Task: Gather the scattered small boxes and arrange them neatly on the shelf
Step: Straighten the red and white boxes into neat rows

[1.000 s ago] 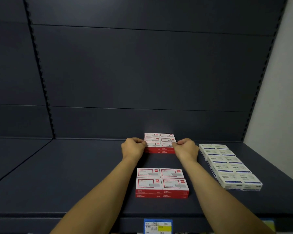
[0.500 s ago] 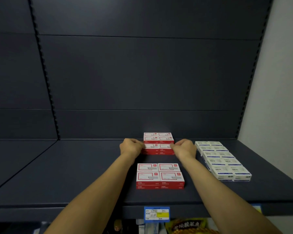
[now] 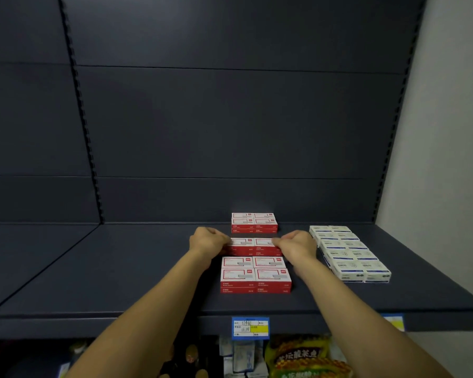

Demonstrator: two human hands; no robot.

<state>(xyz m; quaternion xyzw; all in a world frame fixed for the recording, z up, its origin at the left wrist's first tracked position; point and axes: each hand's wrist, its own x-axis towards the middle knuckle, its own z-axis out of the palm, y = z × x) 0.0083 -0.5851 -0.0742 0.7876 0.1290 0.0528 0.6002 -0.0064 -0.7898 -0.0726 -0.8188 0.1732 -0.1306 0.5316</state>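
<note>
Small red and white boxes lie in three groups on the dark shelf. A back group sits against the rear panel. The middle group of red boxes, two wide and stacked, is held from both sides. My left hand grips its left end with curled fingers, and my right hand grips its right end. The front group lies just before it, two wide and two deep, stacked two high.
A neat block of white boxes with blue print fills the shelf's right side near the wall. A blue and yellow price tag hangs on the shelf's front edge. Snack packets lie on the shelf below.
Both hands have drawn a row of red boxes forward, away from the back group and closer to the front group. A gap now shows behind it.
</note>
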